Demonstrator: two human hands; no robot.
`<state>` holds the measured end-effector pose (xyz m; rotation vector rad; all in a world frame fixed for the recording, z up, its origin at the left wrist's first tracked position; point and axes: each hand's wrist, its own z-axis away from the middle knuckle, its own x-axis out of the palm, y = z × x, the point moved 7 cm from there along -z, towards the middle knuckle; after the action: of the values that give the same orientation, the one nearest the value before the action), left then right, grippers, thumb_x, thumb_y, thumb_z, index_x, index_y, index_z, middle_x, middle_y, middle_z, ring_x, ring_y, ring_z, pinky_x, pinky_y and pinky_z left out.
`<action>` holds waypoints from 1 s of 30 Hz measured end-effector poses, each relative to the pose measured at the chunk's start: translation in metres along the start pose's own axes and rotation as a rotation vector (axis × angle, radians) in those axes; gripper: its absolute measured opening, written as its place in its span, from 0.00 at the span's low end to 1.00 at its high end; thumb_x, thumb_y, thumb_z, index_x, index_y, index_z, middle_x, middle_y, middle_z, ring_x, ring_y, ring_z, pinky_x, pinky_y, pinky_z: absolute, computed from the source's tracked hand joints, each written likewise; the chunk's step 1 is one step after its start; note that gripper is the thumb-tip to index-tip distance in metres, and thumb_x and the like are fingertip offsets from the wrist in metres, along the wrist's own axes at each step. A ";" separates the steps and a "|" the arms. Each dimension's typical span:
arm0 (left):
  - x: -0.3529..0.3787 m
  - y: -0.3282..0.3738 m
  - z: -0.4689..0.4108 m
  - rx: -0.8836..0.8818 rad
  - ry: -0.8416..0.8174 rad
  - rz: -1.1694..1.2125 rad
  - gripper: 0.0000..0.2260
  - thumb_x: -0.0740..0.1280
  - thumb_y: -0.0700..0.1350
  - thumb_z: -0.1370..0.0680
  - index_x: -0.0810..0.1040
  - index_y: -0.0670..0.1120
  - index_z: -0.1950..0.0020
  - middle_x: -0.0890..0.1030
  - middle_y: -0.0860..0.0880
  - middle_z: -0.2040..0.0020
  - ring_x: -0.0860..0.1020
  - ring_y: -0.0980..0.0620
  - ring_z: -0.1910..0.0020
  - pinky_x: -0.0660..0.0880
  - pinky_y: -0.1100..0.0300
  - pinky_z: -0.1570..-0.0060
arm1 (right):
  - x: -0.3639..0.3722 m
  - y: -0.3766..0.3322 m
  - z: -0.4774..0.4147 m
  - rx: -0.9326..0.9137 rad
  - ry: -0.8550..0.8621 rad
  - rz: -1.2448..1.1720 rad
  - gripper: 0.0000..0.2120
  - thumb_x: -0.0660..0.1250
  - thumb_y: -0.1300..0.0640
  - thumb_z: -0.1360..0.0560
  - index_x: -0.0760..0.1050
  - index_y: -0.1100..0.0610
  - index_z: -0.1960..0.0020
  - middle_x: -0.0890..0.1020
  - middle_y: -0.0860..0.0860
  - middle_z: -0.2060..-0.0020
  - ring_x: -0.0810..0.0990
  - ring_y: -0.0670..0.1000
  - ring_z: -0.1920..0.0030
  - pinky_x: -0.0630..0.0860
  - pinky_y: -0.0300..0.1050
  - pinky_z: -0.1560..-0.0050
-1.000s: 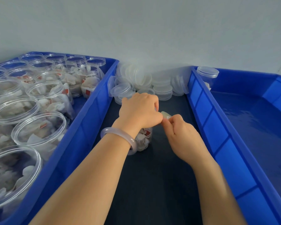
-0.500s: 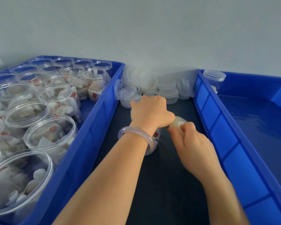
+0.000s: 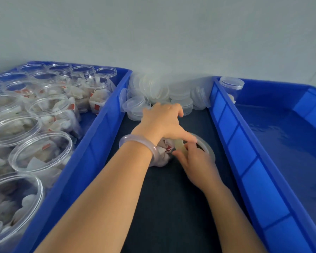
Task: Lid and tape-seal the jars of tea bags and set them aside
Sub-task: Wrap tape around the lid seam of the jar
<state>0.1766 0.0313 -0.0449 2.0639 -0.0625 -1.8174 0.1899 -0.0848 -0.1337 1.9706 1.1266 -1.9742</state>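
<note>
The jar [image 3: 161,155] being worked on is in the middle of the frame. It rests on the dark tabletop [image 3: 171,207] between two blue bins. It looks tipped on its side, with its lid [image 3: 209,149] facing right.

The left hand [image 3: 162,123] is curled over the jar and holds it down, with the thumb reaching toward the lid. The right hand [image 3: 197,163] pinches a small tape roll [image 3: 180,147] right against the jar, by the edge of the lid. The two hands are close together, almost touching.

I think the jar is light. It is thin clear plastic, and the tea bags inside are soft. It is smooth and round, so it could roll or slip. The best place to hold it is around its body, not by the lid, and not too hard or it may bend. The tape is thin and sticky and could fold onto itself.

Some tea bags have little red tags [image 3: 97,106], but I cannot read any words on them. I see no writing on the bins or lids.

The left bin [image 3: 91,152] fills the left side of the frame and is full of open jars [image 3: 44,154] of tea bags. A pile of spare lids [image 3: 157,88] sits in the upper middle. The right bin [image 3: 244,152] has one lidded jar [image 3: 231,86] in its far corner. A pale bracelet [image 3: 140,141] is on the left wrist.
</note>
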 end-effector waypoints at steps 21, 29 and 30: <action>0.064 -0.071 0.048 -0.112 0.457 1.224 0.29 0.54 0.60 0.26 0.70 0.42 0.34 0.76 0.56 0.43 0.75 0.68 0.47 0.69 0.76 0.49 | -0.037 -0.020 -0.006 -0.006 0.405 -1.083 0.12 0.68 0.72 0.28 0.79 0.70 0.44 0.82 0.62 0.48 0.81 0.53 0.47 0.78 0.41 0.44; 0.066 -0.068 0.051 -0.131 0.447 1.221 0.29 0.55 0.66 0.30 0.71 0.49 0.37 0.77 0.57 0.44 0.75 0.67 0.45 0.69 0.76 0.50 | -0.036 -0.015 -0.005 -0.062 0.464 -0.890 0.05 0.67 0.68 0.25 0.79 0.60 0.53 0.83 0.53 0.55 0.81 0.44 0.54 0.76 0.34 0.51; 0.066 -0.067 0.051 -0.138 0.457 1.215 0.27 0.55 0.66 0.30 0.70 0.51 0.37 0.77 0.57 0.44 0.75 0.67 0.46 0.69 0.77 0.51 | -0.035 -0.016 -0.005 -0.092 0.461 -0.851 0.05 0.66 0.68 0.24 0.78 0.60 0.54 0.83 0.52 0.53 0.80 0.43 0.53 0.75 0.33 0.51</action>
<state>0.1234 0.0613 -0.1323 1.6352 -0.8230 -0.5867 0.1893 -0.0849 -0.0947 2.1585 2.4422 -1.6935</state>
